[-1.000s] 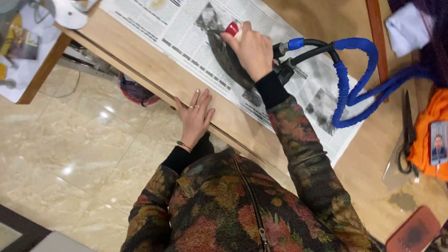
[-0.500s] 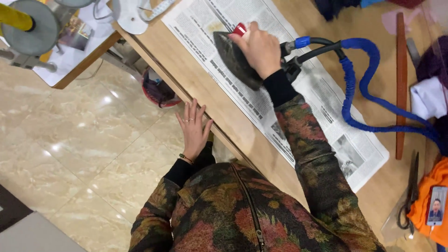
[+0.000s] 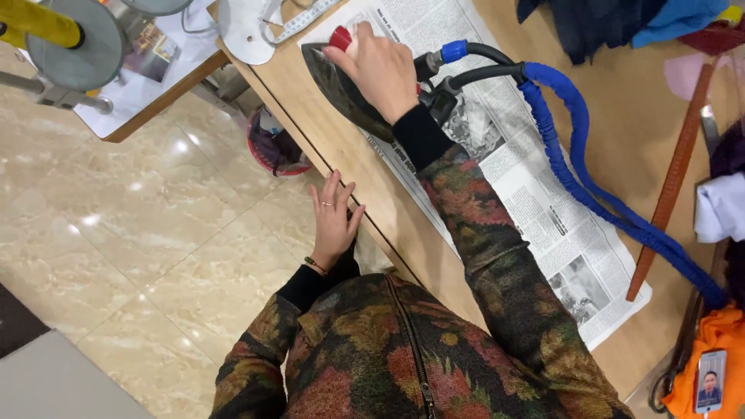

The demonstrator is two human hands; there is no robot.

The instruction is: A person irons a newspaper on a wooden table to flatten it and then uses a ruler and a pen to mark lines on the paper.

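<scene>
My right hand point(image 3: 380, 68) grips the handle of a dark steam iron point(image 3: 341, 93) with a red knob at its front. The iron rests on a spread newspaper point(image 3: 528, 194) on a wooden table point(image 3: 621, 101). A blue hose point(image 3: 590, 186) and a black cable run from the iron's back across the paper to the right. My left hand point(image 3: 332, 221) lies flat with fingers apart against the table's near edge, holding nothing. I wear a dark floral jacket.
A long wooden ruler point(image 3: 669, 186) lies on the right of the table. Dark and blue cloth point(image 3: 621, 23) is piled at the top right, orange cloth with a small photo card point(image 3: 710, 380) at the bottom right. A red basket point(image 3: 272, 143) stands on the tiled floor.
The iron under my right hand has slid farther along the newspaper, away from my body. My left hand stays at the table edge. The view has shifted.
</scene>
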